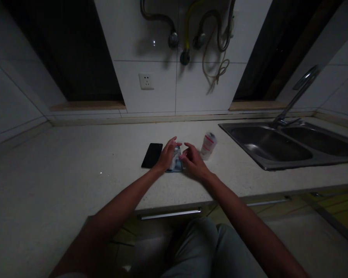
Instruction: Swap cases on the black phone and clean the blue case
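My left hand (pixel 166 155) and my right hand (pixel 193 159) meet over a small pale blue packet (pixel 176 160) that lies on the white countertop (pixel 75 166). The left fingers curl round the packet's left side. The right fingers pinch at its right edge. Most of the packet is hidden between the hands. A black phone (pixel 152 155) lies flat just left of my left hand. A small white bottle with a red label (pixel 208 146) stands tilted just right of my right hand.
A steel double sink (pixel 290 144) with a tall tap (pixel 300 92) fills the counter's right side. A wall socket (pixel 146 81) and hanging hoses (pixel 191 34) are on the tiled back wall. The counter's front edge and a drawer handle (pixel 169 213) are above my knees.
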Tool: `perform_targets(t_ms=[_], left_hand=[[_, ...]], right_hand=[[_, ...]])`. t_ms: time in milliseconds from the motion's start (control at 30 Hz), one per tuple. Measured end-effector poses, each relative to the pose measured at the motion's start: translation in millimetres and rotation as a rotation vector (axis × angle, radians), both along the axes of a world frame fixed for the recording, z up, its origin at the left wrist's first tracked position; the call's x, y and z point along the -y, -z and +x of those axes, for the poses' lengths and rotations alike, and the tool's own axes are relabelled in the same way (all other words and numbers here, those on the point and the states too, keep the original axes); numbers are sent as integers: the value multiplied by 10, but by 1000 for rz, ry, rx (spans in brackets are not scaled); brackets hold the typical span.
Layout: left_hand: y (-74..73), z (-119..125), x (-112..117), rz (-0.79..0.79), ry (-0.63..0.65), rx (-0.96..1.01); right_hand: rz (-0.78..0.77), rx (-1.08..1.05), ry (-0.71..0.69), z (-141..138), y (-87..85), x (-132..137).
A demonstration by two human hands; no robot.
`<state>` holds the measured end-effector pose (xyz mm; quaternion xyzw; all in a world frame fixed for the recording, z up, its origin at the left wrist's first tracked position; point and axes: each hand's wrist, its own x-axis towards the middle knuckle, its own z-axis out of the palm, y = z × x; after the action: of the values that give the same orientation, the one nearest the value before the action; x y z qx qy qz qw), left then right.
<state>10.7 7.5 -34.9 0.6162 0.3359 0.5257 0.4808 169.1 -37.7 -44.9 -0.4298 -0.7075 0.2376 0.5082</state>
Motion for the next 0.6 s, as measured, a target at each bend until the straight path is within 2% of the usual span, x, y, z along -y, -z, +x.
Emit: perform_targets(t_ms=[33, 100, 167, 233, 333, 467, 533, 600], left_hand=[[-7, 2, 33, 1, 49, 1], [-29, 5, 106, -16, 158, 5], [-57, 10, 170, -37, 247, 6], [-81, 15, 204, -27, 239, -8], [-110, 0, 179, 42, 89, -143], [-155, -98, 79, 156, -160, -538], [-179, -169, 42, 160, -266, -738], [-194, -229, 21, 145, -309, -906]], right_hand=[[-68, 42, -87, -34, 7, -2], [-130, 90, -152, -63, 4, -1], [-119, 71, -100, -55, -15, 4], [-86, -14, -2, -31, -40, 0], [-34, -132, 90, 5, -65, -29], [16, -228, 176, 26, -67, -72], [-22, -264, 204, 24, -61, -80], [-97, -302, 202, 17, -57, -78]])
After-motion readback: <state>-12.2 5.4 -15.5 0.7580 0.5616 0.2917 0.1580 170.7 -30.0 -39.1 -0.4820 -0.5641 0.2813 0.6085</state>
